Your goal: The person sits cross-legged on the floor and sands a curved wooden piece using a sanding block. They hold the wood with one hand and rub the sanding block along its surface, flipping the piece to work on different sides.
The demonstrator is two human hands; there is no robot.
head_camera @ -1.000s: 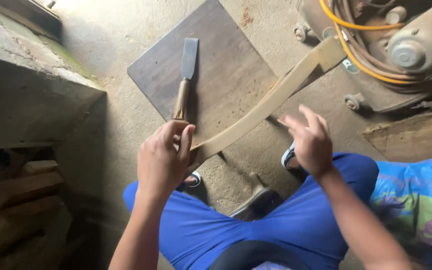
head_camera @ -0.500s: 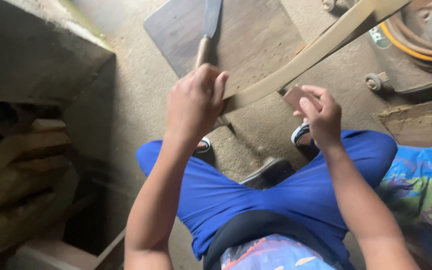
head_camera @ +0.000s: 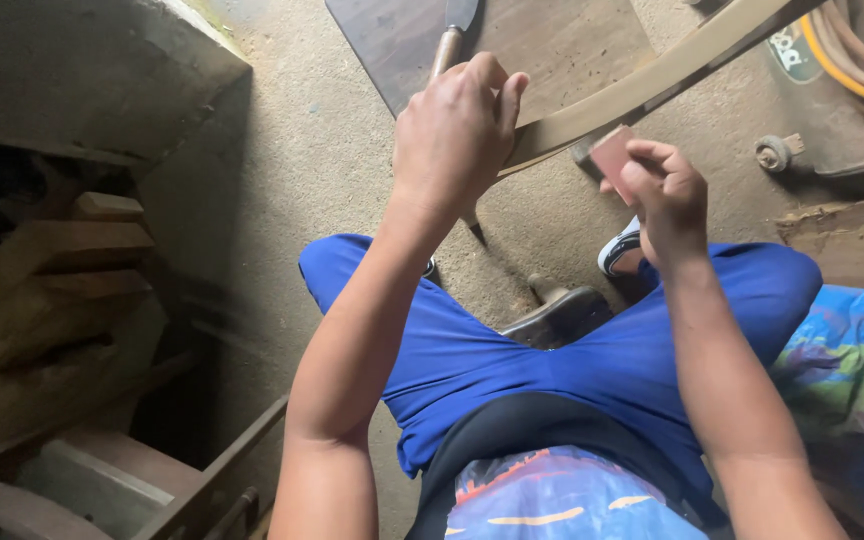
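Seated worker's left hand (head_camera: 457, 130) is gripping the near end of a curved wooden strip (head_camera: 652, 85), which is slanting up across a dark board (head_camera: 572, 40) on the floor; the right hand (head_camera: 667, 195) is pinching a small reddish block (head_camera: 612, 152) just beside it, judged a sanding step calling for steady strokes along the pale, smooth-looking strip

The board (head_camera: 562, 45) lies flat on the floor (head_camera: 312, 160). On the board rests a chisel (head_camera: 449, 40). Across the board's near right corner slants the curved wooden strip (head_camera: 652, 85). Right of the board sits a machine (head_camera: 852, 90); left of it, a concrete block (head_camera: 82, 80).
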